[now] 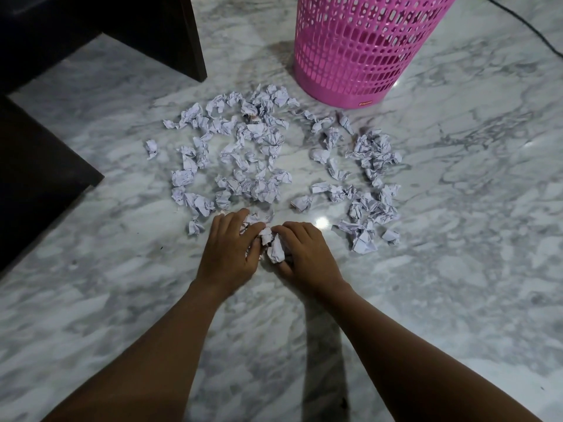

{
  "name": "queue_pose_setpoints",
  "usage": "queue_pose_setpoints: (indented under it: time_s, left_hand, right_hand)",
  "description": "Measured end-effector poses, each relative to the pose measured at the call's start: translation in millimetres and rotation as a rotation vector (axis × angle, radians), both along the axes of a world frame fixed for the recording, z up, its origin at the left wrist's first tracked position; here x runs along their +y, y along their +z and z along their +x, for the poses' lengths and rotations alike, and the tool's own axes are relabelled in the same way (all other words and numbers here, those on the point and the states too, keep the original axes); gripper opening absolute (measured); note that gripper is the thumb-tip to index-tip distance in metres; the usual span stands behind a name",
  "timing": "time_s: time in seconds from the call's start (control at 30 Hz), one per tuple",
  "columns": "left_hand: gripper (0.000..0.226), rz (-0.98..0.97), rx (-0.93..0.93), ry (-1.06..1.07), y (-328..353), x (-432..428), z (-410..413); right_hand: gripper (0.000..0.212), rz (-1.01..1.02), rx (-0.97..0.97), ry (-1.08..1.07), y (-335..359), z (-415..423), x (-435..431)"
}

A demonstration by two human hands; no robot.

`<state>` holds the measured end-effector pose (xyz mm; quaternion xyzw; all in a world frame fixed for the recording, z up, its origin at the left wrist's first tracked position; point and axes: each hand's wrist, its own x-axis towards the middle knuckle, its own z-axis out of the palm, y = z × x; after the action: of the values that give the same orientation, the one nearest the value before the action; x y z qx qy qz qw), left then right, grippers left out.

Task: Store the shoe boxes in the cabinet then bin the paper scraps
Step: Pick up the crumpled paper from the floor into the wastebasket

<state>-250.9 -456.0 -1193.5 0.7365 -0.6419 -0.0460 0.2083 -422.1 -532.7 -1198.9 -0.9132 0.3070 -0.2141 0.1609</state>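
Observation:
Several crumpled white paper scraps [259,153] lie spread over the marble floor between me and a pink perforated bin [362,47], which stands upright at the top. At the near edge of the pile my left hand [231,251] curls its fingers over a few scraps. My right hand [304,251] sits right beside it, gripping a crumpled scrap [275,249] that shows between the two hands. No shoe boxes are in view.
Dark wooden furniture [45,153] stands along the left side, with a dark panel [170,32] at the top left. A black cable [530,28] runs across the floor at the top right. The marble floor [457,269] is glossy.

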Motion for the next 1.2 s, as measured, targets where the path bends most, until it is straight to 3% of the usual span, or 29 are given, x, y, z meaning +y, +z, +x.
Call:
queue_pose_setpoints:
  time_s: [0.3, 0.5, 0.63, 0.87, 1.0, 1.2]
  left_hand:
    - [0.031, -0.016, 0.050, 0.030, 1, 0, 0]
    - [0.032, -0.009, 0.084, 0.097, 3, 3, -1]
    - [0.031, -0.006, 0.028, 0.151, 1, 2, -2]
    - [0.037, -0.012, 0.005, 0.254, -2, -3, -2]
    - [0.028, -0.072, -0.021, 0.252, -5, -6, 0]
    - [0.010, -0.129, -0.019, 0.274, -9, -12, -4]
  right_hand:
    - [0.055, -0.015, 0.038, 0.005, 0, 5, 0]
    - [0.030, 0.073, 0.004, -0.090, 1, 9, 1]
    - [0.034, 0.184, -0.048, -0.138, 14, 3, -7]
    - [0.023, 0.161, -0.101, -0.359, 37, 11, -57]
    - [0.043, 0.168, 0.007, -0.277, 15, 18, -55]
    - [0.029, 0.149, -0.085, -0.279, 5, 23, -40]
